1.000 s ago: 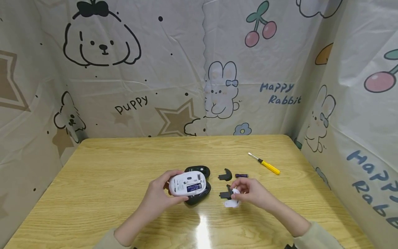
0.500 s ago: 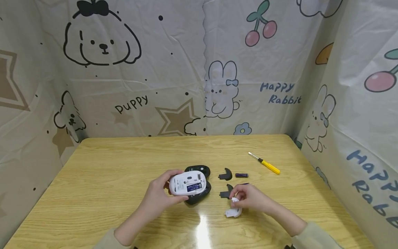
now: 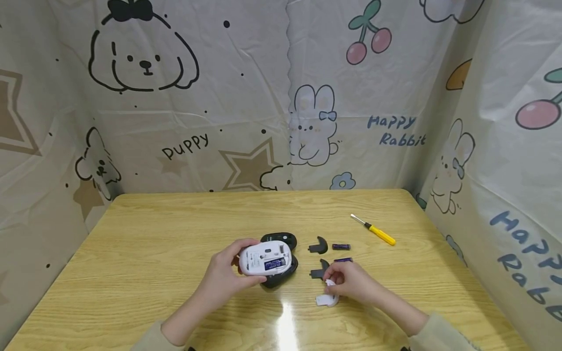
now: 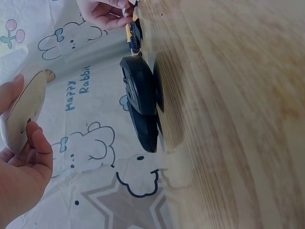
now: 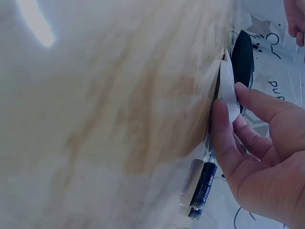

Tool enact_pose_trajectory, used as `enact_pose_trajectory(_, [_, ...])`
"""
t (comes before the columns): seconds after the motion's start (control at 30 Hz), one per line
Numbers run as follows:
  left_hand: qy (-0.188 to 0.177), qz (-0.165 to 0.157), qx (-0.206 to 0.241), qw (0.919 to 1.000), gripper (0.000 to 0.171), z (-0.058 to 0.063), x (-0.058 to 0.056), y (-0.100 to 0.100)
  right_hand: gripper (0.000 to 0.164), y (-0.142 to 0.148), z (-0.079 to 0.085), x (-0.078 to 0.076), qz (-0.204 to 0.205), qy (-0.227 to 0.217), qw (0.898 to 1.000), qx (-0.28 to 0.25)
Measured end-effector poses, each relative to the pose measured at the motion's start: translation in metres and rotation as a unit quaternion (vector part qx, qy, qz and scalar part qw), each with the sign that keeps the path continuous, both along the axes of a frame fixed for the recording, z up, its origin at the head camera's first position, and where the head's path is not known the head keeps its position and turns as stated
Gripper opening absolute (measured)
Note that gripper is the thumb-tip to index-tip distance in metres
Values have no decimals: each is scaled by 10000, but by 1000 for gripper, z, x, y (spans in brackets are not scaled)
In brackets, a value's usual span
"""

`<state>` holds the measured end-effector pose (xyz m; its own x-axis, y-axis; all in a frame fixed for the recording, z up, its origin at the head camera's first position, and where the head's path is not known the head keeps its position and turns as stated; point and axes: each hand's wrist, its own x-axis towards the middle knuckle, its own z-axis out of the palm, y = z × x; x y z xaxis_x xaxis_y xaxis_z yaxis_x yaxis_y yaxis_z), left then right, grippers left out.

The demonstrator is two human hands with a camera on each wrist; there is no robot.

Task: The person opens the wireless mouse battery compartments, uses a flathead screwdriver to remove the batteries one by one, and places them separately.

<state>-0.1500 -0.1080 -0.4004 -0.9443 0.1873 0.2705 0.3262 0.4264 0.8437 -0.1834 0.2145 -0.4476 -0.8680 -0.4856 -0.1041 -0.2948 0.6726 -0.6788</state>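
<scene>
My left hand (image 3: 219, 265) grips a white computer mouse (image 3: 254, 261) by its sides, with the underside facing up. A dark battery (image 3: 274, 263) sits in its uncovered slot. In the left wrist view this mouse (image 4: 28, 107) is up off the table, apart from the black mice. My right hand (image 3: 357, 282) pinches a white curved battery cover (image 3: 326, 300) between thumb and fingers, low at the tabletop. In the right wrist view the cover (image 5: 228, 90) stands on edge between the fingertips. A black battery cover (image 3: 317, 273) lies just beyond that hand.
Two black mice, one farther back (image 3: 285, 239) and one nearer (image 3: 281, 279), lie beneath and behind the white mouse. Another black cover (image 3: 322, 245) and two loose batteries (image 3: 341, 247) lie right of them. A yellow-handled screwdriver (image 3: 381, 235) rests at the back right.
My right hand has drawn the white cover toward me, away from the nearer black cover, and lowered it slightly. The second loose battery now shows. My left hand with the white mouse stays put.
</scene>
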Motion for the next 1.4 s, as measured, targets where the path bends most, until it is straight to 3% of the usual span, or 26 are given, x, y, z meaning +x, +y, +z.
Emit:
enact_pose_trajectory(0.5, [32,-33,-29,10000,72,1,0,-2,19,-2,4,4,186,220,9996,15])
enact_pose_trajectory(0.83, [33,-63,-3,10000,72,2,0,-3,21,7,21,-1,-4,456,9990,-4])
enact_pose_trajectory(1.13, [176,-130,118,9997,72,0,-2,-4,26,22,35,-11,-374,914,9951,-9])
enact_pose_trajectory(1.4, [-6,-238,679,9974,72,1,-2,-4,26,38,41,-26,-975,1343,9861,-90])
